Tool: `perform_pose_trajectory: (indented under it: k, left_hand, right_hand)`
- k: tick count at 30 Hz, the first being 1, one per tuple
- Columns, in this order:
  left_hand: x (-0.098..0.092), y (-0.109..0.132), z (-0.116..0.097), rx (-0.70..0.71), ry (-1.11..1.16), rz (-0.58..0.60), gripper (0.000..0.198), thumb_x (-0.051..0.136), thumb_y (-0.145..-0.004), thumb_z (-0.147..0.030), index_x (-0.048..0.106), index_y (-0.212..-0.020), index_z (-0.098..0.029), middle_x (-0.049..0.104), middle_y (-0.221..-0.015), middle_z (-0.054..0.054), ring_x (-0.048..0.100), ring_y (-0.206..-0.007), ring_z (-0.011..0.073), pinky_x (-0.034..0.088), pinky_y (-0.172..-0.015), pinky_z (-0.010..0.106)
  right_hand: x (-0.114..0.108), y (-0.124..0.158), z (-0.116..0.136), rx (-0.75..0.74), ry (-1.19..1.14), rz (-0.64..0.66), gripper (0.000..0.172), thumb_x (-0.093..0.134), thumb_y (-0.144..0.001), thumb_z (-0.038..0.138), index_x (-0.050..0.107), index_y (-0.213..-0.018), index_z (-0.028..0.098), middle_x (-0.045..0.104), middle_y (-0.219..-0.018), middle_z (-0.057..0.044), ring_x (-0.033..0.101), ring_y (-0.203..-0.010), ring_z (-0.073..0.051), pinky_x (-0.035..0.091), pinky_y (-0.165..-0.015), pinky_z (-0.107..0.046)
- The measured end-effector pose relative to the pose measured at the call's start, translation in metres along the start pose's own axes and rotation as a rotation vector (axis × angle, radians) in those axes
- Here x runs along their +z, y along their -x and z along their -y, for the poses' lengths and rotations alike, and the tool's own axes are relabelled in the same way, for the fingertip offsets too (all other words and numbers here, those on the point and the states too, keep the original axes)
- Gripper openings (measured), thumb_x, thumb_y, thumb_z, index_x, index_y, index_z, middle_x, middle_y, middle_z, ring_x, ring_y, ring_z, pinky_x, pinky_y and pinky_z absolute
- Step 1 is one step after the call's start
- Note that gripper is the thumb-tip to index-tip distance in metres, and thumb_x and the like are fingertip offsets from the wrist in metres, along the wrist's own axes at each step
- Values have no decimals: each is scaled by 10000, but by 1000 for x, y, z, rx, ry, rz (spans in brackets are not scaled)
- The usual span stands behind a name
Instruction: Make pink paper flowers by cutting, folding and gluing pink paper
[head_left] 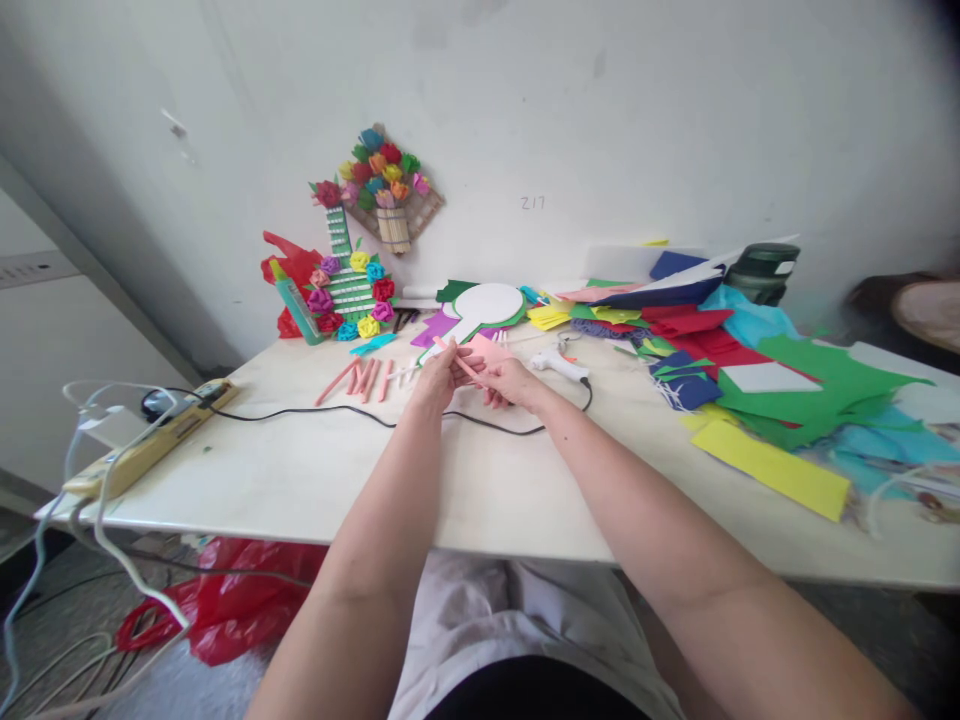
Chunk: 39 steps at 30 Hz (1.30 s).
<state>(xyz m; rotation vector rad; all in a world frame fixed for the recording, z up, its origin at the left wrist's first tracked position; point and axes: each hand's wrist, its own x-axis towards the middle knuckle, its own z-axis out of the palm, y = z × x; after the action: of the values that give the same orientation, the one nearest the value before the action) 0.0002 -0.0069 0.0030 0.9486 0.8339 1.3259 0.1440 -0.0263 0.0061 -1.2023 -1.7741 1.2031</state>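
Both my hands meet over the middle of the white table (315, 480). My left hand (442, 372) and my right hand (508, 383) are closed together on a thin pink rolled strip (459, 360), pinching it between the fingers. A flat pink sheet (491, 349) lies just behind my right hand. Several finished pink rolls (364, 378) lie on the table to the left of my hands. A white glue gun (561, 366) rests just right of my right hand, its black cord (315, 410) running across the table under my wrists.
A power strip (150, 435) with white cables sits at the table's left edge. Paper-flower crafts (352, 290) stand at the back against the wall. A white-and-green paddle shape (484, 305) lies behind my hands. Heaps of coloured foam sheets (780, 400) cover the right side.
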Motion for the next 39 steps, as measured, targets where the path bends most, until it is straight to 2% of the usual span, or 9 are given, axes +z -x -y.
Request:
perform_pose_trajectory:
  k: [3,9,13,18,23,28,31,35,39]
  left_hand:
    - [1,-1,0,27,31,-67,330,458,-848,-407,574,-777,-106,675,-678,112,672,-735,203,520,-699,322]
    - [0,-4,1,44,19,-101,351,442,-847,-433,561,-774,-111,685,-715,125,672,-758,201,513,-725,322]
    - [-2,-4,1,85,10,-141,395,505,-793,-498,565,-819,-109,687,-749,130,670,-758,203,512,-714,317]
    - [3,2,1,85,-86,25,402,647,-692,-466,609,-862,-104,685,-768,118,658,-696,186,508,-671,304]
    - [4,5,3,71,-163,103,383,687,-643,-464,628,-753,-102,662,-664,96,647,-686,189,501,-647,292]
    - [0,1,1,90,-120,-33,271,655,-678,-376,574,-708,-119,649,-625,71,635,-594,169,508,-632,308]
    - [-4,-1,-1,120,-88,-183,193,615,-699,-301,557,-757,-125,634,-597,52,623,-555,153,504,-606,296]
    - [-13,-4,-5,169,-110,-392,134,571,-712,-268,518,-734,-147,583,-523,8,566,-466,116,479,-526,253]
    - [-25,-6,-9,209,-277,-474,160,563,-705,-310,526,-709,-154,548,-491,-7,473,-370,88,369,-397,201]
  right_hand:
    - [-1,0,-1,10,-27,41,296,580,-804,368,559,-629,130,566,-440,16,490,-342,-57,331,-328,-145]
    - [-3,1,-3,32,-75,83,285,618,-770,391,593,-671,124,590,-465,0,516,-368,-72,348,-331,-151]
    - [-3,2,0,38,-96,41,277,624,-768,375,614,-676,114,590,-462,-7,505,-358,-68,339,-323,-150]
    - [-1,3,4,50,-190,-118,287,581,-805,344,585,-640,109,560,-443,2,478,-339,-56,310,-308,-146]
    - [1,2,3,30,-269,-123,292,578,-791,373,566,-652,116,586,-496,-14,485,-348,-59,327,-313,-149]
    - [-1,-2,0,-25,-352,-213,141,557,-737,198,576,-869,153,636,-592,7,523,-384,-79,337,-309,-153]
    - [-5,-3,-1,-25,-383,-306,91,486,-693,112,541,-756,148,611,-523,14,527,-374,-89,341,-310,-155]
    - [-7,-3,0,-44,-420,-318,60,465,-705,135,518,-681,150,587,-472,14,532,-366,-97,352,-309,-158]
    - [-5,-4,-1,-36,-419,-329,63,491,-735,129,538,-695,140,590,-478,13,523,-364,-83,364,-313,-151]
